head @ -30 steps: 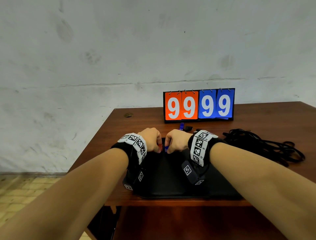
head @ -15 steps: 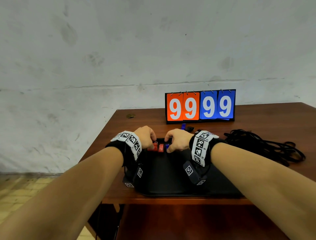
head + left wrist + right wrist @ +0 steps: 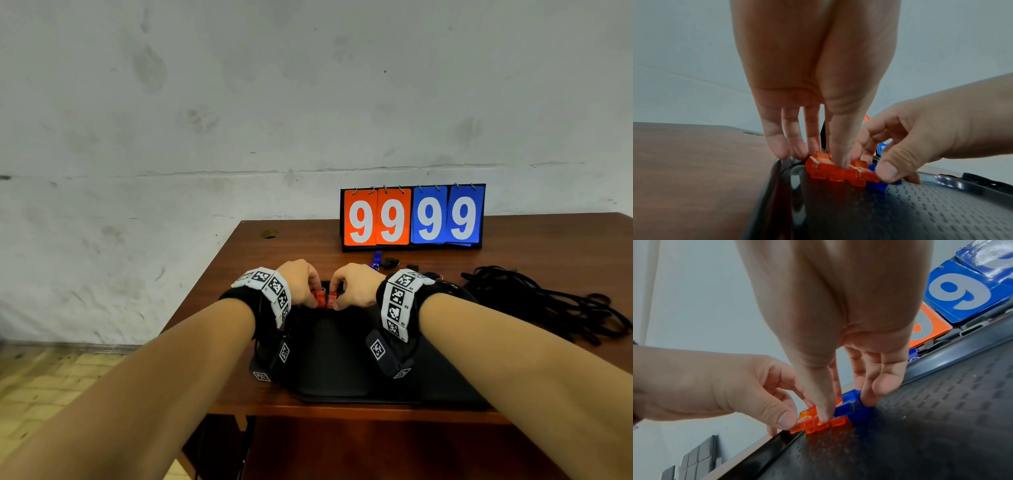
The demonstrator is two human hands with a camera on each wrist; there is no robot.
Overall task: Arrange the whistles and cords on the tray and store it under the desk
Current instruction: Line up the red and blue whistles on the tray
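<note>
A black tray (image 3: 342,370) lies at the desk's front edge. At its far left corner two orange whistles (image 3: 830,172) sit side by side, with a blue whistle (image 3: 851,404) against their right end. My left hand (image 3: 313,298) pinches the orange whistles (image 3: 818,426), thumb in front and fingers behind. My right hand (image 3: 339,298) pinches the blue whistle (image 3: 875,185), its thumb at the joint with the orange ones. A heap of black cords (image 3: 534,301) lies on the desk to the right of the tray.
A flip scoreboard (image 3: 412,217) reading 9999 stands at the back of the wooden desk (image 3: 274,253). A blue whistle (image 3: 376,257) and a black whistle (image 3: 390,263) lie in front of it. The desk's left edge drops to a tiled floor (image 3: 51,394).
Half a second ago my hands were a little apart over the whistles. Now they have drawn together again on them at the tray's far left corner.
</note>
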